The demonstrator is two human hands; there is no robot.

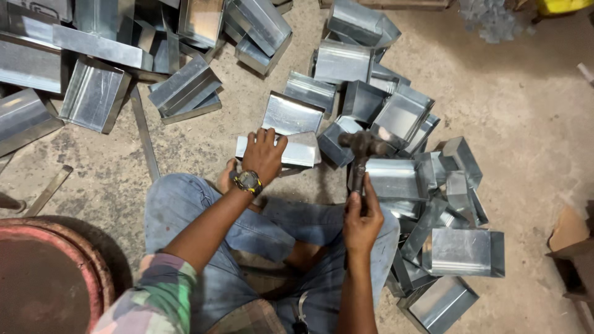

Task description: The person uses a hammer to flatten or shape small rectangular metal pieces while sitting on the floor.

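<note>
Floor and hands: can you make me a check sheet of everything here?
Surface: bare concrete floor, dusty.
Job's things: flat metal sheet piece under the left hand; hammer raised in the right hand.
Clutter: folded shiny metal trays heaped on the right and top left; loose metal strips.
Grippers: left hand presses flat; right hand grips the hammer handle.
Cables: nothing seen.
Surroundings: round rusty red rim lower left; cardboard at right.

Rough concrete floor [532, 117] (dusty), dim light.
</note>
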